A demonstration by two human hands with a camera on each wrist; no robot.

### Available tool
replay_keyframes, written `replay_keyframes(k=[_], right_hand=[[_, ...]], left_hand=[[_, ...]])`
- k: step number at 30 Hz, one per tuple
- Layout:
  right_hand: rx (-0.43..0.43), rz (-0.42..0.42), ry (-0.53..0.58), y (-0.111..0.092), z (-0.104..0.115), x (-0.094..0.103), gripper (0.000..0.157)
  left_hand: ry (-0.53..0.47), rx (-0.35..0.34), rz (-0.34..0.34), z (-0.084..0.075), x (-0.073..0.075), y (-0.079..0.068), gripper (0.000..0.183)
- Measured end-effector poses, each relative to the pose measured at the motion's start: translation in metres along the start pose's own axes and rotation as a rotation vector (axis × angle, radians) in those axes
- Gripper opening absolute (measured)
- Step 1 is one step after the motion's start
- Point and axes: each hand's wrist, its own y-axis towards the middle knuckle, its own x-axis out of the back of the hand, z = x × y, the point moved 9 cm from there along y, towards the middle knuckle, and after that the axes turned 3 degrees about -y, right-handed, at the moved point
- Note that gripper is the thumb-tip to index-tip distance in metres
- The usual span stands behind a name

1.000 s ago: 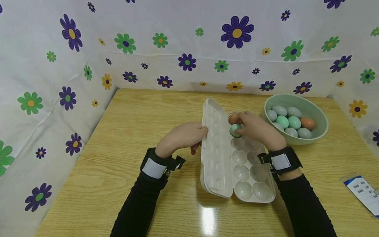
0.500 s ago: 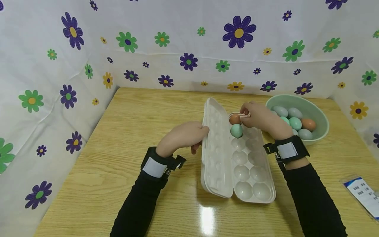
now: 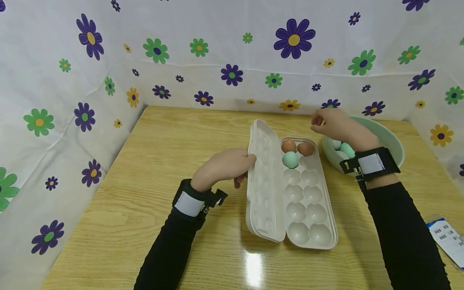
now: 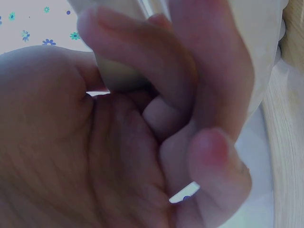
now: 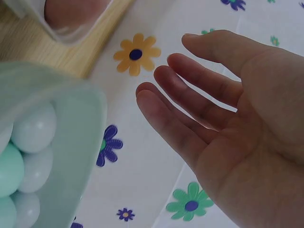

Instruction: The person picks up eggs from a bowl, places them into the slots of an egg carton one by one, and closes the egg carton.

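Note:
The left hand (image 3: 226,167) grips the raised lid (image 3: 266,185) of a white plastic egg carton (image 3: 326,241); in the left wrist view its fingers (image 4: 218,71) curl at the lid's edge. Two brown eggs (image 3: 288,146) sit in the carton's far row, and a pale green egg (image 3: 290,160) lies in the left cup just before them. Above the left rim of a light green bowl (image 3: 393,145) hangs the right hand (image 3: 340,127). In the right wrist view the fingers (image 5: 190,95) are relaxed and hold nothing. Grey and green eggs (image 5: 35,126) fill the bowl, partly hidden in the head view.
A printed card in a clear sleeve (image 3: 447,241) lies at the table's right side. Flower-patterned cloth (image 3: 203,56) hangs behind and beside the wooden table (image 3: 145,161). The carton's nearer cups (image 3: 298,233) hold no eggs.
The right hand has let go of the second brown egg in the far right cup and moved right, over the bowl. The left hand has stayed on the lid.

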Motion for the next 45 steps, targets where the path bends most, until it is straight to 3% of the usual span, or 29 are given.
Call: replay_keyframes(k=[13,25,37,45], right_hand=[[-0.133,0.113,0.018,-0.007,-0.061,-0.004,0.029],[-0.134,0.127,-0.006,-0.004,-0.096,-0.011,0.038],[-0.161,0.214,-0.01,-0.004,-0.109,-0.026,0.049],[-0.129,0.224,-0.013,-0.003,-0.115,-0.035,0.046]], left_hand=[[0.014,0.005,0.009,0.003,-0.002,0.0,0.045],[0.002,0.023,0.007,0.006,-0.001,-0.001,0.045],[0.009,0.011,0.017,0.005,-0.002,-0.001,0.042],[0.014,0.012,0.021,0.004,-0.001,-0.001,0.042]])
